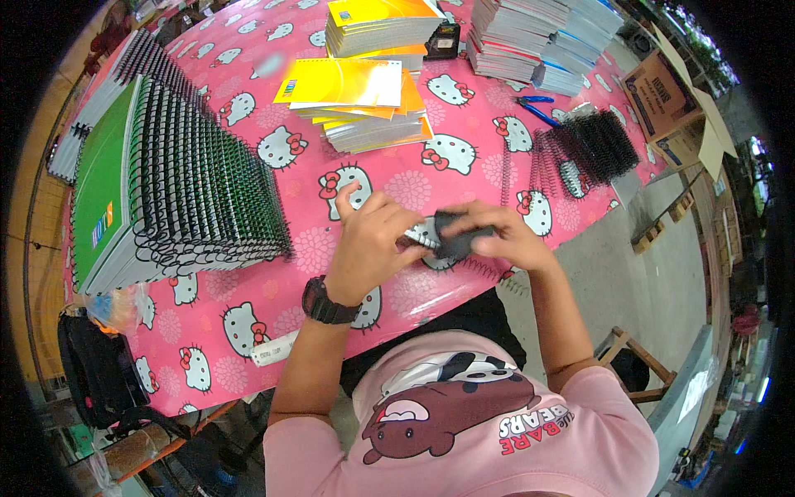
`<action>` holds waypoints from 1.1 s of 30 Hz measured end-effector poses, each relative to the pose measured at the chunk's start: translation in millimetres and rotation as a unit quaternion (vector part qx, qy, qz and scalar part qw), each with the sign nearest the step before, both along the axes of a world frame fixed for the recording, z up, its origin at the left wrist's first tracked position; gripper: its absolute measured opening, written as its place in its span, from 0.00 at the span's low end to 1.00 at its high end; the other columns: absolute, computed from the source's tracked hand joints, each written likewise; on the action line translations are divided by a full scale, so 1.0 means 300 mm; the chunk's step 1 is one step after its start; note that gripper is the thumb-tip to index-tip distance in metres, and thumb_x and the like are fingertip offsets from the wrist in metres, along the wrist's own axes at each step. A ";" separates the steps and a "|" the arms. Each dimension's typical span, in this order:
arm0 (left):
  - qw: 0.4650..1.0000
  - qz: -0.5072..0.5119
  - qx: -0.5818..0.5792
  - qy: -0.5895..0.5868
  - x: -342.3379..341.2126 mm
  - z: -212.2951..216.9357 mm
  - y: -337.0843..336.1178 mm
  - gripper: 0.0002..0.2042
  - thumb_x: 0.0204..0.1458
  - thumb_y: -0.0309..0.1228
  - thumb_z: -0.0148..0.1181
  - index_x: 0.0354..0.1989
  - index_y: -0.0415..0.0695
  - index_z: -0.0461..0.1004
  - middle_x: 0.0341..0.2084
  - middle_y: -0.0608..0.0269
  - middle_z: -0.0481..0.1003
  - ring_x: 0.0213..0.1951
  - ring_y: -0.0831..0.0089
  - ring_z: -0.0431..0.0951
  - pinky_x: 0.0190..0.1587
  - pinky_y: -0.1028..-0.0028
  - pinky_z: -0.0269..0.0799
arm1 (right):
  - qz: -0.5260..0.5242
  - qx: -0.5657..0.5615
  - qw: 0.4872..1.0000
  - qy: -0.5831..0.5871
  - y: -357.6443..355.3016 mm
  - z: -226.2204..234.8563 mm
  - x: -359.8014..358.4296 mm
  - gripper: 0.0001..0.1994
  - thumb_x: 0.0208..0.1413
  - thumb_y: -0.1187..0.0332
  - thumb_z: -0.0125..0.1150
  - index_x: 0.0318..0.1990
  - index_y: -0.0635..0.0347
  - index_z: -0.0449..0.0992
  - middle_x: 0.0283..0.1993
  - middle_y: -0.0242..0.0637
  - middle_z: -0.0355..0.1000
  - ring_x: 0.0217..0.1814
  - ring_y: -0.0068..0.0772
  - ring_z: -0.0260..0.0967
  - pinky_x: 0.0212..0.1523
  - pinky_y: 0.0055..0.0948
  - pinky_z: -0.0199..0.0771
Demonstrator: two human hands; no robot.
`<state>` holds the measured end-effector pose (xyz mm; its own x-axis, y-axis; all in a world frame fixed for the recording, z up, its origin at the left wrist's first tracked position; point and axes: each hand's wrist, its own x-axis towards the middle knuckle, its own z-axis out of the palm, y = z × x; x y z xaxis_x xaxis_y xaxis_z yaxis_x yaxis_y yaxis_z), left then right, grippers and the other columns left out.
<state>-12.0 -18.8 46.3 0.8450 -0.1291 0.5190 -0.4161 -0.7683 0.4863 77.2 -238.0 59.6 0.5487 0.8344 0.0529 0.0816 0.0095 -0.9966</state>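
Near the table's front edge, my left hand [377, 240] pinches the left end of a small notebook [424, 234] with its white edge showing a row of dark marks. My right hand [507, 238] closes over a dark grey flat part [460, 236] at the other end; whether this is the notebook's cover I cannot tell. Below my right fingers a thin black spiral coil [490, 270] sticks out to the right. Whether the coil runs through the notebook is hidden. A black watch [327, 302] is on my left wrist.
Spiral-bound green notebooks [190, 182] stand in a long stack at left. Yellow-covered notebooks [356, 87] and more paper stacks [530, 41] are at the back. Blue-handled pliers [538, 108] and a heap of black coils [600, 147] lie at right, near an open cardboard box [662, 95].
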 end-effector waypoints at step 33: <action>0.883 -0.020 -0.444 0.150 0.008 -0.162 0.047 0.24 0.32 0.26 0.75 0.31 0.44 0.61 0.22 0.69 0.70 0.27 0.85 0.68 0.28 0.79 0.66 | -0.008 -0.035 0.999 -0.032 0.162 -0.012 0.028 0.23 0.52 0.54 0.58 0.47 0.65 0.75 0.53 0.49 0.69 0.58 0.39 0.64 0.59 0.34 0.59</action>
